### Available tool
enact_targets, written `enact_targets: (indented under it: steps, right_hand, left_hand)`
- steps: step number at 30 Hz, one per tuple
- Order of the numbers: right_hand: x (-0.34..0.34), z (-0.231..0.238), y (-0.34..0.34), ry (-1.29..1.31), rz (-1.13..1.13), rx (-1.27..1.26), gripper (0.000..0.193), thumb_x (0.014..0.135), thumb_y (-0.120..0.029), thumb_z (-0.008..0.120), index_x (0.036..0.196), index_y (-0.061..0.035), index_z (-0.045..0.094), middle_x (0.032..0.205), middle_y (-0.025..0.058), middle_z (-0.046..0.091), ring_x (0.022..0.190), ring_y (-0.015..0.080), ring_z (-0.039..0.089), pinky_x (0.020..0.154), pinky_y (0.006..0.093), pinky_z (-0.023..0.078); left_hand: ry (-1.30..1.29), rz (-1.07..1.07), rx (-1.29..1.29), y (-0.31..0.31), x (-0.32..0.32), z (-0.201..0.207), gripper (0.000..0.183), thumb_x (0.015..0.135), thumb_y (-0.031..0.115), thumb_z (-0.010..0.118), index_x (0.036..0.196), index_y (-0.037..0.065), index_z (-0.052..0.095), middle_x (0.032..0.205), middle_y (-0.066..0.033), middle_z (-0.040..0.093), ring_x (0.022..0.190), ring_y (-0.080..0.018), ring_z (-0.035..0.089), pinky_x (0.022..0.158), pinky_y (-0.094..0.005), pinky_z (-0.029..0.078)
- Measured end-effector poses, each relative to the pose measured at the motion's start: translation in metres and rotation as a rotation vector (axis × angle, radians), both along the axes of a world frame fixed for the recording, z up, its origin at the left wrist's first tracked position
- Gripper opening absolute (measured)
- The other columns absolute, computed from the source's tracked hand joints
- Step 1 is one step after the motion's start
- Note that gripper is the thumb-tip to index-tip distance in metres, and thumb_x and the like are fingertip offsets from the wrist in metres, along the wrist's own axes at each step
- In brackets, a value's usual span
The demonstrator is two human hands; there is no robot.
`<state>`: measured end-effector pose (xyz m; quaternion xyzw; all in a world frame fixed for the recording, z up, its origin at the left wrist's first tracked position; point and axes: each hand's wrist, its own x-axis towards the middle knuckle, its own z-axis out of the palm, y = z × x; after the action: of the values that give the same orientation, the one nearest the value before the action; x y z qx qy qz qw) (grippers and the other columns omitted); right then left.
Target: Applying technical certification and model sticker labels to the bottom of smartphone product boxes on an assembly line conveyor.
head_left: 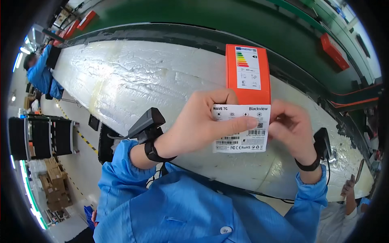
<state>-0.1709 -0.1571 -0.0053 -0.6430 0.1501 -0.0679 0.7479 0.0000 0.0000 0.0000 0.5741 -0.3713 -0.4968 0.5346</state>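
Between my hands is a white printed label (241,142) with icons and barcodes, facing up toward me. My left hand (198,121) grips it from the left, thumb lying across the front and the other fingers hidden behind. At its right edge, the curled fingers of my right hand (292,128) pinch the side; the fingertips are partly hidden. Just beyond the label, an orange-red box (229,73) lies on the workbench. A white energy label (248,69) with coloured bars is stuck on its top. Both wrists carry black straps with dark devices.
The long workbench (133,77) has a wrinkled clear covering. Past its dark far edge runs a green surface (178,14), with another orange-red box (334,52) at right. A co-worker in blue (40,75) is at far left; another person's hand (348,188) appears lower right. Cardboard boxes (54,178) stand at left.
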Motion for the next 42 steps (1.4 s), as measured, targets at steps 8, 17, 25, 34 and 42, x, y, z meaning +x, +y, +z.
enact_targets:
  steps: [8, 17, 25, 34, 42]
  right_hand:
    - [-0.011, 0.008, 0.013, -0.147, -0.194, -0.672, 0.008, 0.08, 0.005, 0.066, 0.076, 0.0015, 0.059, 0.072, 0.0054, 0.056, 0.062, 0.013, 0.049, 0.057, 0.0254, 0.037]
    - [-0.066, -0.019, -0.063, -0.159, -0.457, -0.692, 0.013, 0.096, -0.004, 0.05, 0.086, 0.0015, 0.055, 0.088, 0.0073, 0.058, 0.063, 0.0073, 0.047, 0.057, 0.0216, 0.039]
    - [-0.014, -0.032, -0.03, -0.136, -0.342, -0.45, 0.003, 0.09, 0.001, 0.061, 0.09, 0.0027, 0.064, 0.079, 0.0027, 0.055, 0.062, 0.0054, 0.05, 0.053, 0.0194, 0.038]
    - [-0.002, -0.02, -0.024, -0.002, -0.252, -0.327, 0.006, 0.089, -0.005, 0.067, 0.087, 0.0003, 0.066, 0.075, 0.0006, 0.058, 0.06, 0.004, 0.05, 0.052, 0.0188, 0.037]
    - [0.005, -0.024, -0.022, 0.199, -0.248, -0.133, 0.016, 0.088, -0.016, 0.07, 0.08, -0.0036, 0.064, 0.07, -0.0012, 0.062, 0.056, 0.001, 0.048, 0.049, 0.0167, 0.036]
  left_hand:
    - [-0.365, 0.305, -0.239, 0.082, 0.017, -0.025, 0.04, 0.079, 0.001, 0.076, 0.059, 0.007, 0.041, 0.058, 0.0022, 0.045, 0.055, -0.0055, 0.039, 0.05, -0.0254, 0.028]
    - [-1.331, 0.983, 0.727, 0.264, 0.07, -0.088, 0.023, 0.082, 0.008, 0.071, 0.079, 0.004, 0.048, 0.073, -0.0078, 0.047, 0.063, -0.0167, 0.045, 0.057, -0.033, 0.038]
    - [-0.879, 0.539, -0.187, 0.072, 0.042, -0.018, 0.017, 0.081, 0.008, 0.073, 0.097, 0.004, 0.07, 0.081, -0.004, 0.061, 0.07, -0.0127, 0.052, 0.062, -0.0258, 0.038]
    - [-0.459, 0.156, -0.144, -0.003, 0.028, -0.025, 0.011, 0.081, 0.009, 0.074, 0.09, 0.002, 0.072, 0.081, -0.0012, 0.062, 0.075, -0.0089, 0.05, 0.067, -0.0237, 0.037]
    - [-0.241, 0.141, 0.053, -0.005, 0.021, -0.033, 0.013, 0.083, 0.01, 0.073, 0.079, 0.001, 0.065, 0.077, 0.0007, 0.06, 0.07, -0.0051, 0.05, 0.065, -0.0213, 0.038]
